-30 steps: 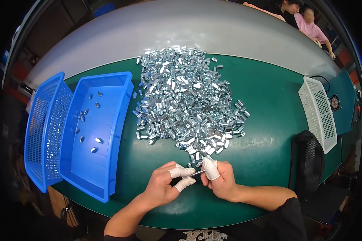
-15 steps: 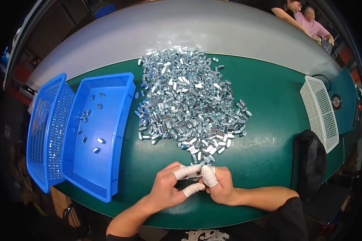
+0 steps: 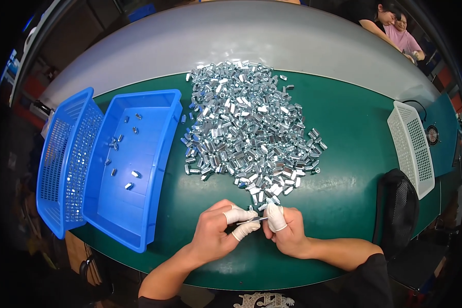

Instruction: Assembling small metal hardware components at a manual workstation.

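Observation:
My left hand, white covers on its thumb and a finger, pinches a thin metal rod just above the near part of the green table. The rod's other end runs into my right hand, whose fingers are closed around it, with a white cover on the thumb. Whether a small metal piece also sits in either grip is hidden by the fingers. Right beyond my fingertips begins a large heap of shiny hexagonal metal nuts, long and sleeve-like, spreading toward the far edge.
Left of the heap stands a shallow blue tray with several loose nuts. Against its left side leans a blue perforated basket. A white basket and a black mesh bag lie at the right. Two people work at the far right.
My left fingers, spread around the rod before, have closed on it. My right hand still grips the rod and has tilted slightly. The whole view has shifted a little.

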Demonstrator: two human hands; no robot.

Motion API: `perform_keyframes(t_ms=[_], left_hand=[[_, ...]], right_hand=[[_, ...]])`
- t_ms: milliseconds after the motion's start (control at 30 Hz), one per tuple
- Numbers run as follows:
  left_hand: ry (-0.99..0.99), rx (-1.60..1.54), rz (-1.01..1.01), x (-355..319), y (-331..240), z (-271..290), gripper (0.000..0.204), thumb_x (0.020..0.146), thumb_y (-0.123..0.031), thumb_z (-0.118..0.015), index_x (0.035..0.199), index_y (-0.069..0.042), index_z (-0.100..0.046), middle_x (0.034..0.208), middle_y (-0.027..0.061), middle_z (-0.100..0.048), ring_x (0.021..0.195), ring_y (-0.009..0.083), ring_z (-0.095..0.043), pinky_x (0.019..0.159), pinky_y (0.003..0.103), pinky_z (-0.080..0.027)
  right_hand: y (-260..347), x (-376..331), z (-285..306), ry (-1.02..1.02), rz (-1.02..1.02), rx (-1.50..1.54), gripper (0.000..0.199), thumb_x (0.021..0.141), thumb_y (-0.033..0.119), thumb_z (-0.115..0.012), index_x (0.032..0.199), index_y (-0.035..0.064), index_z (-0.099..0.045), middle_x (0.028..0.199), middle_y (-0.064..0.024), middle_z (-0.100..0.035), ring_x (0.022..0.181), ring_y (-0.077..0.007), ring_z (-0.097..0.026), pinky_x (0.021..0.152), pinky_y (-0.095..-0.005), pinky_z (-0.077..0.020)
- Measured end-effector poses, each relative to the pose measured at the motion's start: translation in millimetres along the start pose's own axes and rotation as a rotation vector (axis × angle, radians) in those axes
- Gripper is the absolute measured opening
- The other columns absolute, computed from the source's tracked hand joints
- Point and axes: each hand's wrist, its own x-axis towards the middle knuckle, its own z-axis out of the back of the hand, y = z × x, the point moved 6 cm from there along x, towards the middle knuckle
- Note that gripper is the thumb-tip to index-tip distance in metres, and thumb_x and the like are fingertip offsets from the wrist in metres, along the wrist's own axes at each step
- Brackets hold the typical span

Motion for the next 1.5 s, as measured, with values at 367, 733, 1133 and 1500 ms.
perform_keyframes(t_ms=[367,733,1133,1500], left_hand=[[-0.828,0.479,0.166,-21,-10,108,0.037,0.081,0.001,-0.064,0.117,0.000,-0.056,0.066,-0.0021,-0.054,0.058,0.0039,-0.044,0.054,0.019,-0.036],[-0.062,0.511,0.128,-2,12,-5,0.038,0.060,-0.028,-0.083,0.084,-0.005,-0.064,0.058,0.0021,-0.051,0.051,0.0172,-0.053,0.046,0.031,-0.041],[-0.198,-0.154,0.344,-4,40,17,0.018,0.079,0.002,-0.064,0.096,-0.001,-0.058,0.087,0.0054,-0.063,0.077,0.0103,-0.059,0.067,0.023,-0.048],[-0.134,-0.710,0.417,-8,40,4,0.026,0.088,0.004,-0.052,0.114,0.000,-0.048,0.109,0.0167,-0.062,0.095,0.0197,-0.061,0.083,0.031,-0.050]], right_hand=[[-7,2,16,-0.091,0.016,0.066,0.039,0.099,0.031,-0.037,0.076,0.0031,-0.052,0.053,-0.0026,-0.049,0.041,-0.0057,-0.039,0.039,-0.0206,-0.0301],[-9,1,17,-0.147,0.029,0.059,0.036,0.099,0.029,-0.037,0.080,0.0028,-0.054,0.053,-0.0030,-0.050,0.041,-0.0057,-0.038,0.039,-0.0203,-0.0305],[-10,3,20,-0.135,0.012,0.043,0.034,0.098,0.028,-0.038,0.081,0.0029,-0.054,0.054,-0.0022,-0.051,0.042,-0.0054,-0.040,0.039,-0.0206,-0.0305],[-5,9,20,-0.120,0.092,0.025,0.038,0.099,0.026,-0.038,0.071,0.0035,-0.051,0.052,-0.0010,-0.049,0.041,-0.0050,-0.039,0.039,-0.0211,-0.0298]])
